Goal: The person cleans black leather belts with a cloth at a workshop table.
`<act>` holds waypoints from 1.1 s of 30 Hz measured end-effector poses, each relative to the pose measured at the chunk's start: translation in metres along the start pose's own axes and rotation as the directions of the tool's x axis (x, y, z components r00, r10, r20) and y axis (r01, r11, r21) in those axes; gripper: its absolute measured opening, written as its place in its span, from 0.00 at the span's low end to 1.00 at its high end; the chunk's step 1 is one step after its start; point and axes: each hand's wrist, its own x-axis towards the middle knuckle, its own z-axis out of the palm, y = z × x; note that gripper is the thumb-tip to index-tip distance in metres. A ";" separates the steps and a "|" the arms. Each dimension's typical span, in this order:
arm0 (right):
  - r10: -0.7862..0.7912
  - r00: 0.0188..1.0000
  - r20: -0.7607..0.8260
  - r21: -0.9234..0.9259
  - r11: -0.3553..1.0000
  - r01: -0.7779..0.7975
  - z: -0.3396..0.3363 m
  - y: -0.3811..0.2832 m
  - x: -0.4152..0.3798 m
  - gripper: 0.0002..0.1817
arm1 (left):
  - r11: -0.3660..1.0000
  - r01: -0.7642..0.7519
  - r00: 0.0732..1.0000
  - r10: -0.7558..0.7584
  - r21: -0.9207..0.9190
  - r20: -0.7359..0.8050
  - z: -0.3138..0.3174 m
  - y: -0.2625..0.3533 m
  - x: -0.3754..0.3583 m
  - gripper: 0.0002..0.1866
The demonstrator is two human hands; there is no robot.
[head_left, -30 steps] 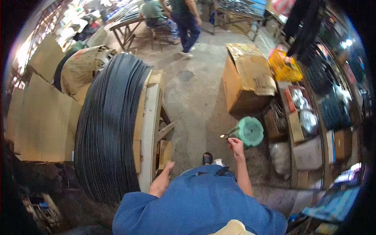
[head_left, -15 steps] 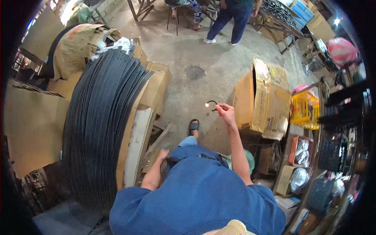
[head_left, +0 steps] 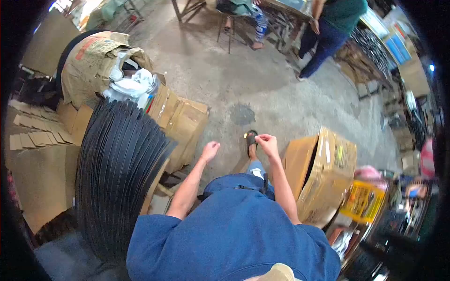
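Observation:
My right hand point(head_left: 268, 145) is out in front of me with thumb and fingers pinched together. It holds a thin black C-shaped ring point(head_left: 248, 133), which is hard to pick out against the dark sandal point(head_left: 252, 139) on my foot below. A small bright spot shows at the ring's far side. My left hand point(head_left: 211, 151) hangs in front of my body, its fingers curled in, and nothing shows in it. Left of that hand stands a big stack of long black strips point(head_left: 122, 164).
Cardboard boxes stand on the right point(head_left: 323, 173) and beyond the strips point(head_left: 190, 119). A yellow crate point(head_left: 363, 201) sits at the right. Ahead on the concrete floor point(head_left: 206, 70), one person stands point(head_left: 328, 37) and another sits on a stool point(head_left: 225, 28) near workbenches.
I have moved forward, my view turning left. My left hand has swung forward and up from beside my hip. My right hand still pinches the ring, now lower in view over my foot.

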 end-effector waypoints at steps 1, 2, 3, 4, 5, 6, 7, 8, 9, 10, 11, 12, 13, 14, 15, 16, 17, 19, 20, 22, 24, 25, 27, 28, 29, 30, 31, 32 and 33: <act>-0.166 0.986 -0.006 -0.213 0.964 0.161 0.006 -0.003 0.034 0.11 | 1.000 0.002 0.999 -0.001 0.014 -0.053 0.002 -0.012 0.014 0.21; -0.014 0.996 0.084 0.068 0.998 0.009 0.012 -0.026 0.063 0.11 | 0.991 0.132 0.991 -0.131 0.019 -0.039 0.002 -0.025 0.028 0.21; 0.127 0.969 0.212 0.315 0.930 -0.191 0.015 -0.050 0.082 0.11 | 0.962 0.271 0.963 -0.270 0.018 -0.019 0.007 -0.045 0.030 0.21; 0.081 0.976 0.201 0.045 0.995 -0.092 0.012 -0.057 0.112 0.11 | 0.864 0.499 0.864 -0.502 0.065 0.044 0.019 -0.087 0.040 0.21; 0.006 0.979 0.205 -0.224 0.974 0.041 0.012 -0.068 0.150 0.11 | 0.827 0.556 0.831 -0.550 0.084 -0.081 0.036 -0.116 0.046 0.20; 0.007 0.960 0.278 -0.003 1.000 -0.006 0.020 -0.087 0.181 0.10 | 0.857 0.506 0.860 -0.494 0.095 -0.128 0.041 -0.114 0.044 0.20; -0.015 0.948 0.317 -0.015 1.000 0.021 0.026 -0.113 0.216 0.10 | 0.880 0.463 0.880 -0.441 0.106 -0.177 0.039 -0.103 0.059 0.20; -0.022 0.938 0.346 -0.321 0.937 0.140 0.035 -0.132 0.247 0.09 | 0.877 0.474 0.868 -0.449 0.081 -0.211 0.025 -0.079 0.080 0.20; -0.008 0.929 0.370 -0.589 0.772 0.241 0.043 -0.140 0.268 0.09 | 0.899 0.436 0.876 -0.434 -0.039 -0.213 0.012 -0.050 0.083 0.21; 0.028 0.917 0.398 -0.601 0.763 0.238 0.049 -0.143 0.280 0.09 | 0.900 0.404 0.879 -0.431 -0.163 -0.205 0.011 -0.033 0.080 0.21; 0.053 0.909 0.414 -0.619 0.748 0.239 0.054 -0.152 0.295 0.09 | 0.878 0.346 0.843 -0.446 -0.331 -0.301 0.012 -0.024 0.094 0.20; 0.044 0.900 0.433 -0.624 0.736 0.264 0.072 -0.177 0.324 0.10 | 0.865 0.384 0.810 -0.484 -0.324 -0.330 0.012 -0.011 0.107 0.20; 0.020 0.891 0.453 -0.616 0.730 0.296 0.098 -0.197 0.355 0.11 | 0.857 0.414 0.778 -0.509 -0.307 -0.368 0.005 -0.007 0.127 0.19; 0.062 0.822 0.566 -0.354 0.919 0.174 0.112 -0.186 0.393 0.11 | 0.832 0.408 0.769 -0.535 -0.376 -0.349 0.001 -0.006 0.145 0.19; 0.080 0.812 0.578 -0.362 0.917 0.167 0.125 -0.194 0.403 0.11 | 0.819 0.423 0.755 -0.555 -0.387 -0.349 -0.001 0.001 0.151 0.19; 0.099 0.784 0.613 -0.392 0.900 0.193 0.142 -0.209 0.421 0.11 | 0.791 0.472 0.730 -0.598 -0.390 -0.329 -0.009 0.007 0.171 0.18; 0.108 0.755 0.646 -0.417 0.879 0.231 0.163 -0.227 0.442 0.10 | 0.766 0.510 0.708 -0.632 -0.392 -0.314 -0.023 0.012 0.197 0.18; 0.090 0.755 0.650 -0.537 0.757 0.372 0.197 -0.244 0.469 0.10 | 0.750 0.535 0.704 -0.650 -0.389 -0.285 -0.040 -0.003 0.235 0.19; 0.152 0.761 0.631 -0.429 0.885 0.179 0.212 -0.257 0.480 0.10 | 0.764 0.503 0.724 -0.628 -0.404 -0.287 -0.047 -0.016 0.259 0.19; 0.159 0.745 0.647 -0.502 0.825 0.260 0.248 -0.272 0.522 0.09 | 0.795 0.524 0.702 -0.606 -0.304 -0.374 -0.077 -0.023 0.317 0.19; 0.270 0.694 0.668 -0.340 0.940 -0.038 0.265 -0.277 0.546 0.09 | 0.697 0.589 0.695 -0.695 -0.408 -0.184 -0.123 -0.007 0.356 0.19; 0.299 0.624 0.722 -0.123 0.943 -0.310 0.288 -0.298 0.567 0.09 | 0.703 0.571 0.702 -0.686 -0.424 -0.192 -0.150 -0.008 0.391 0.19; 0.369 0.609 0.702 -0.214 0.925 -0.313 0.324 -0.332 0.595 0.08 | 0.770 0.503 0.703 -0.629 -0.393 -0.332 -0.194 -0.024 0.460 0.19; 0.380 0.587 0.715 -0.152 0.904 -0.400 0.339 -0.351 0.604 0.08 | 0.769 0.485 0.714 -0.623 -0.417 -0.319 -0.224 -0.015 0.485 0.19; 0.389 0.569 0.725 -0.084 0.870 -0.486 0.352 -0.365 0.616 0.08 | 0.768 0.469 0.725 -0.617 -0.437 -0.305 -0.259 0.002 0.514 0.19; 0.379 0.535 0.755 -0.076 0.861 -0.502 0.366 -0.376 0.634 0.09 | 0.769 0.426 0.730 -0.604 -0.477 -0.321 -0.288 0.019 0.540 0.19; 0.377 0.511 0.773 -0.038 0.831 -0.556 0.381 -0.386 0.651 0.08 | 0.773 0.374 0.734 -0.585 -0.513 -0.346 -0.320 0.035 0.569 0.19; 0.391 0.501 0.772 -0.016 0.801 -0.599 0.399 -0.396 0.671 0.08 | 0.814 0.340 0.733 -0.543 -0.472 -0.409 -0.354 0.055 0.594 0.18; 0.406 0.491 0.771 0.003 0.768 -0.640 0.415 -0.402 0.690 0.09 | 0.850 0.307 0.729 -0.498 -0.427 -0.468 -0.382 0.068 0.615 0.18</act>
